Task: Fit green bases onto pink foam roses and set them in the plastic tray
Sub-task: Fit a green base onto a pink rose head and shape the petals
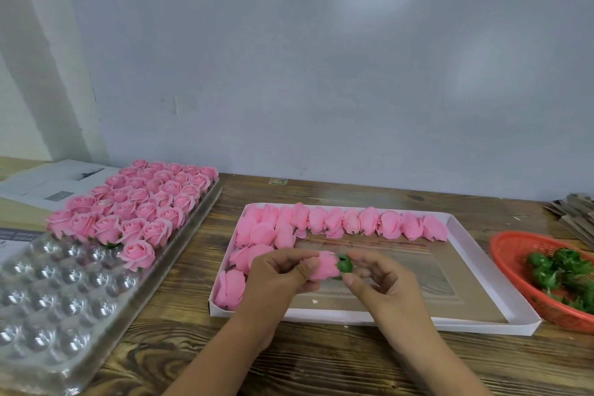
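Both hands over cardboard box (pixel 501 326), mid-fit. Left hand (pixel 276 273) grips pink rose (pixel 324 268) round petals; right hand (pixel 376 276) pinches green base (pixel 344 264) against rose's stem end. Advice: keep base square to rose axis, push straight, light squeeze only, since foam likely dents. Check seat before letting go.

Left, plastic tray (pixel 38 325): near cups bare, finished roses (pixel 135 202) filling far rows. Next free cup beside front rose looks like drop spot. Right, orange basket (pixel 514 254) holds spare bases. Farther back in box, unfitted roses (pixel 353 222) waiting.
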